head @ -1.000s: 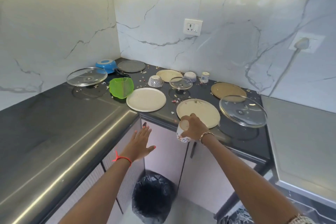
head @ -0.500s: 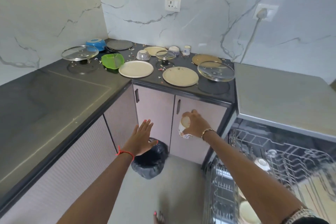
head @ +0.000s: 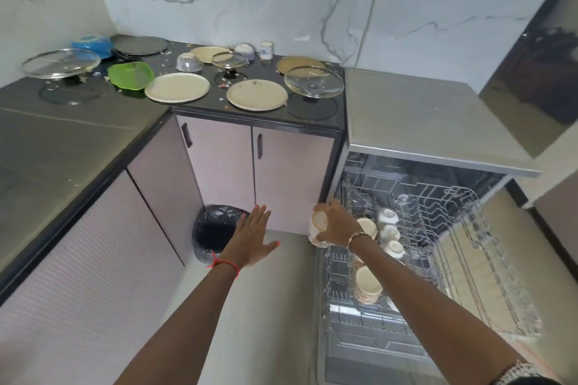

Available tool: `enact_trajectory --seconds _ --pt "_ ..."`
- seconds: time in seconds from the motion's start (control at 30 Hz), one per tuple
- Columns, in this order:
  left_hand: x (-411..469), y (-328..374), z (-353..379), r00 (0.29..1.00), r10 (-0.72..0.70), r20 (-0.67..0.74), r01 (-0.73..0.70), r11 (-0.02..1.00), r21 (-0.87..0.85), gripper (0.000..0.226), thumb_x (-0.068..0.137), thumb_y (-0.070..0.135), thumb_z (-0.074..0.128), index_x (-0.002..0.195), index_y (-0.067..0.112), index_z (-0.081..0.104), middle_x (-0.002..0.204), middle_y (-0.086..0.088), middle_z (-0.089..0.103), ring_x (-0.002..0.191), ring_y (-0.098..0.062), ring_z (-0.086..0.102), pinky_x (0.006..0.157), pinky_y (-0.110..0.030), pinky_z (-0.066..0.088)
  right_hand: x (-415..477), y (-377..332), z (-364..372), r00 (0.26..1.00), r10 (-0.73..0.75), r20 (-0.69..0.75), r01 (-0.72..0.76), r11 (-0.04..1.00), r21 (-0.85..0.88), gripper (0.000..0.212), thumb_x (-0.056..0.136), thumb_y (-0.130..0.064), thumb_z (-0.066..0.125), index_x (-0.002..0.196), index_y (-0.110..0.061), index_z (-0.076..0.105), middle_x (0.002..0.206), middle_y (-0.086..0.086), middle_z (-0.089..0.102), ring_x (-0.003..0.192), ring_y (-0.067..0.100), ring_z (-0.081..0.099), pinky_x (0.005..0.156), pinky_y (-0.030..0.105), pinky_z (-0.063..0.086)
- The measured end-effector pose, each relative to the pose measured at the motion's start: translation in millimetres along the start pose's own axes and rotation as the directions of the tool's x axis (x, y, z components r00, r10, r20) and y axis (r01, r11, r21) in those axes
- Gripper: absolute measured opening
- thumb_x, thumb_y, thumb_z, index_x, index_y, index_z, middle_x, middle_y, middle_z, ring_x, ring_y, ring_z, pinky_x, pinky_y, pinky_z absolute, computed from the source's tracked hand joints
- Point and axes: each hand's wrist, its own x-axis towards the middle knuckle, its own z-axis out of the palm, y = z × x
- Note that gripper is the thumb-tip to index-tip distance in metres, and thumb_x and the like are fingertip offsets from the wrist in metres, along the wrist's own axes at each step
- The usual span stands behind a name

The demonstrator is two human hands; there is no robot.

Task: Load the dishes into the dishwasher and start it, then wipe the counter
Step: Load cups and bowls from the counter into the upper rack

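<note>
1. The right hand [head: 336, 225] is gripping a small cup [head: 317, 228], fingers and thumb curling round its wall. The cup is hanging in the air just at the left edge of the pulled-out wire rack [head: 453, 197], not yet over it.
2. The left hand [head: 250, 237] is hovering flat above the black bin bag [head: 215, 228], fingers straight and spread, holding nothing.
3. Step in hand, as I am reading it: seating this cup in the rack. To do it well:
   - I am advising a carry rightward to a free gap beside the cups [head: 389, 233] already seated.
   - I am advising mouth down for draining, then a gentle lowering between the tines.
   - I am advising release only once it is resting firm, since ceramic is likely chipping on ceramic.
4. The cup is looking cream, with a busy dark and reddish print around the wall. One pale round end is facing the camera; I cannot tell whether that is mouth or base.
5. The plates [head: 177, 87] and glass lids [head: 314, 81] are waiting on the crumb-strewn counter [head: 78, 141], so much loading is remaining.
</note>
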Motion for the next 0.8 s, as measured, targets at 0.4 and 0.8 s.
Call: enact_trajectory --seconds 0.4,0.8 --pt "70.1 90.1 50.3 0.983 0.150 0.106 -0.153 0.988 0.021 0.074 0.097 0.045 0.038 0.150 0.008 0.001 0.158 -0.006 -0.007 0.145 -0.017 -0.012 0.114 -0.034 -0.011 -21.6 122.8 -7.1 0.986 0.165 -0.035 -0.163 0.984 0.067 0.071 0.069 -0.018 0.078 0.132 -0.015 0.044 0.134 0.014 0.037 0.124 0.032 0.041 0.099 0.036 0.040" --pt "201.1 157.1 127.7 0.985 0.041 0.168 -0.035 0.999 -0.040 0.074 0.097 0.043 0.041 0.150 0.007 0.005 0.158 -0.007 -0.004 0.145 -0.018 -0.009 0.115 -0.032 -0.009 80.4 295.1 -28.4 0.965 0.262 -0.031 -0.252 0.948 0.195 0.065 0.072 -0.014 0.073 0.131 -0.014 0.045 0.131 0.015 0.041 0.120 0.033 0.040 0.097 0.040 0.042"
